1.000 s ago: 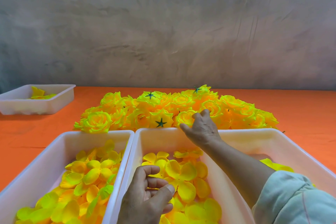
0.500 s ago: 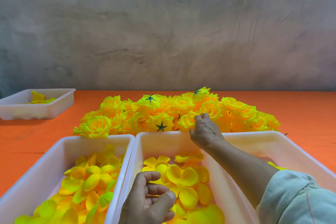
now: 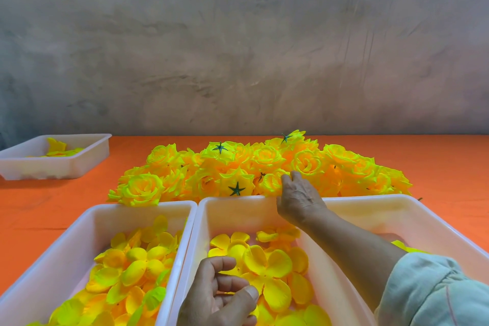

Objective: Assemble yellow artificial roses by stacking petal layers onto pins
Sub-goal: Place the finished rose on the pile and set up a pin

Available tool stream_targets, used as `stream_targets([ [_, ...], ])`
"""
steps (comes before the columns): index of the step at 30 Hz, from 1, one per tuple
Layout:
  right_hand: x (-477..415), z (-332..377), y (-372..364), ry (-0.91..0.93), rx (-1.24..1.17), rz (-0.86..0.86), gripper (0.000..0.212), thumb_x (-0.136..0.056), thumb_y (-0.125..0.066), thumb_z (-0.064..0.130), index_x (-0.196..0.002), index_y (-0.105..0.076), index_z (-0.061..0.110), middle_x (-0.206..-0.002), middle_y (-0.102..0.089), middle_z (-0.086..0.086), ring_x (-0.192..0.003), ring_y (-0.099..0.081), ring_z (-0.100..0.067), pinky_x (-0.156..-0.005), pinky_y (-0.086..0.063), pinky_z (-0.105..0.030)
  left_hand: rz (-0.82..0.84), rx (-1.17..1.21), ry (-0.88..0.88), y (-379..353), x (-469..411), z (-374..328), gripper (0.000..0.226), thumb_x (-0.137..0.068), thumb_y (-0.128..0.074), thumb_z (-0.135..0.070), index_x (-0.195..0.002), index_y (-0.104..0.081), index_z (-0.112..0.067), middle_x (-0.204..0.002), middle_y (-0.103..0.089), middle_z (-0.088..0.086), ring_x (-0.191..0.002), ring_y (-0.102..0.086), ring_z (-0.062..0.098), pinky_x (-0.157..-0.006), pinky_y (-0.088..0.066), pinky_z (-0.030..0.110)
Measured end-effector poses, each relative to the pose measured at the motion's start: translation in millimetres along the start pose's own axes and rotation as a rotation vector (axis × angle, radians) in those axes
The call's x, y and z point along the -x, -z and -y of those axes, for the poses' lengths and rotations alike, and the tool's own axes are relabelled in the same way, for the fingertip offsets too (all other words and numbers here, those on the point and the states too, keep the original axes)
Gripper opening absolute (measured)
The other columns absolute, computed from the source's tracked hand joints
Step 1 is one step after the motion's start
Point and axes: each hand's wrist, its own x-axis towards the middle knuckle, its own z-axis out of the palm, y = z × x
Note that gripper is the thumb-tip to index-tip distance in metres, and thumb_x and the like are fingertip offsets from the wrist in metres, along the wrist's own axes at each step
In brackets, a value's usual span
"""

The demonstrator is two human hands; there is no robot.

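Head view: I am watching the right hand [image 3: 300, 200] resting curled on a finished rose [image 3: 271, 182] at the rose pile's [image 3: 267, 156] near edge on the table [image 3: 436, 156], grip unclear, and the left hand [image 3: 217, 299] hovering curled over the tray's [image 3: 238, 200] petal layers [image 3: 267, 264], contents unclear, so I am judging that one rose is being finished and that a single-layer pinch comes next.

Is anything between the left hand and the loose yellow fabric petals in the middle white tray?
Nothing visible. The left hand hovers over the loose yellow fabric petals; the right forearm crosses the white plastic tray farther right.
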Motion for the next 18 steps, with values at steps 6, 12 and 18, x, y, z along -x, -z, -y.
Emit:
stream_targets([
  [6, -3, 2, 5, 0.01, 0.009, 0.0, 0.042, -0.097, -0.035, 0.012, -0.138, -0.041, 0.01, -0.147, -0.031, -0.013, -0.118, -0.05, -0.034, -0.091, -0.045, -0.039, 0.01, 0.012, -0.015, -1, -1, -4, 0.053, -0.044, -0.068, -0.014, -0.096, -0.055, -0.009, -0.079, -0.063, 0.019, -0.067, -0.065, 0.035, -0.04, -0.047, 0.018],
  [12, -9, 1, 4, 0.019, 0.088, -0.037, 0.034, -0.097, -0.038, 0.003, -0.128, -0.046, 0.013, -0.136, -0.035, -0.012, -0.101, -0.058, -0.034, -0.068, -0.04, -0.035, -0.014, 0.002, -0.018, -3, -2, -1, 0.052, -0.044, -0.067, -0.013, -0.095, -0.056, -0.01, -0.079, -0.064, 0.022, -0.075, -0.066, 0.047, -0.039, -0.046, 0.018],
  [18, -12, 2, 5, 0.008, 0.112, -0.055, 0.029, -0.097, -0.043, 0.004, -0.123, -0.046, 0.016, -0.117, -0.046, -0.011, -0.096, -0.059, -0.032, -0.064, -0.038, -0.034, -0.025, -0.007, -0.015, -2, -1, -1, 0.053, -0.044, -0.067, -0.015, -0.096, -0.056, -0.011, -0.079, -0.064, 0.018, -0.07, -0.066, 0.038, -0.041, -0.048, 0.021],
])
